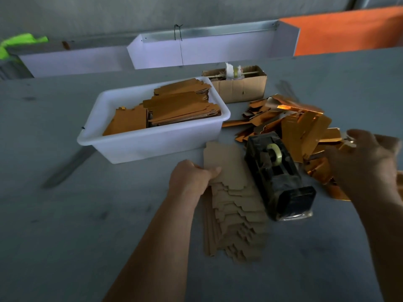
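At three o'clock the right hand [368, 164] is blurring, its grip unclear; the left hand [192, 177] is hiding its fingers under the cardboard stack [235, 203].

A broad grey worktable [65, 214] lies in dim, flat light. Along its far edge run white trough-shaped shelves [218, 51] with a metal rail. An orange panel [349, 31] is at right, a neon green cloth [19, 40] at left, and a grey wall [130, 9] behind.

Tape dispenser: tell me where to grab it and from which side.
The dispenser stands upright, with the roll in its far half, the card stack crowding its left and the gold pile its right. Probably come from above and clamp the long flat sides at the solid near end.
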Action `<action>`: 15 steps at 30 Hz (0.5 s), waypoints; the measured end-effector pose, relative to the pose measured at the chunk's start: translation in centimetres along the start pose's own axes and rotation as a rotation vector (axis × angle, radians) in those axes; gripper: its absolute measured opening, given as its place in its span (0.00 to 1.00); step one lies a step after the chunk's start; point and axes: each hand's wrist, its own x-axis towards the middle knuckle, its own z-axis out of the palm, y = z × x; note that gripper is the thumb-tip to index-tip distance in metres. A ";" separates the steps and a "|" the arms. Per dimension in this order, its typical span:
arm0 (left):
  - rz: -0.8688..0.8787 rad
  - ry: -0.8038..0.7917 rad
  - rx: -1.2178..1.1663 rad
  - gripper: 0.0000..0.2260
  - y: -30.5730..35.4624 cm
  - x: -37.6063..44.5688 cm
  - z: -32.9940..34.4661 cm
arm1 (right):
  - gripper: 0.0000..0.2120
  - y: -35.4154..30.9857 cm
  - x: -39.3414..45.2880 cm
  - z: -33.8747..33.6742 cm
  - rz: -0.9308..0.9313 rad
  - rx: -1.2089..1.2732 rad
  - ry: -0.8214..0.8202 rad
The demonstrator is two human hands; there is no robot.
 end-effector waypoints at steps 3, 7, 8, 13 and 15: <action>-0.046 -0.025 -0.198 0.12 -0.2 0.3 -0.7 | 0.19 -1.1 -1.2 -1.0 -0.154 0.068 0.089; 0.027 0.014 -0.316 0.11 -1.6 0.0 -0.7 | 0.14 -1.7 -3.1 -1.8 -0.365 0.163 0.152; 0.070 0.068 -0.259 0.11 -2.0 -0.1 -0.8 | 0.13 -1.7 -3.6 -1.9 -0.404 0.179 0.157; 0.246 0.245 -0.324 0.11 -2.9 -2.0 -2.3 | 0.17 -2.0 -7.0 -2.1 -0.472 0.347 0.078; 0.242 0.183 -0.454 0.09 -2.7 -3.3 -3.2 | 0.14 -2.4 -8.9 -2.1 -0.530 0.378 0.029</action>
